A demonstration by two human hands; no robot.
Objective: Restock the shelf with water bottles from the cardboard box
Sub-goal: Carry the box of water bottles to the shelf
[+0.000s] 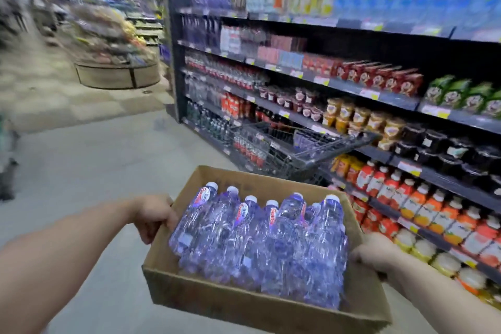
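Bare forearms extended forward, left hand (153, 215) grip curled closed, right hand (375, 253) likewise clenched

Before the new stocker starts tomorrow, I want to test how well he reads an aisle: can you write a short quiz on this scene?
1. True or false: the water bottles lie on their sides in the cardboard box.
2. Where is each hand's grip? A) both on the front wall B) one on each side wall C) both under the base
3. What stands in the aisle between the box and the shelving?

Key
1. True.
2. B: left hand on the left wall, right hand on the right wall.
3. A shopping cart.
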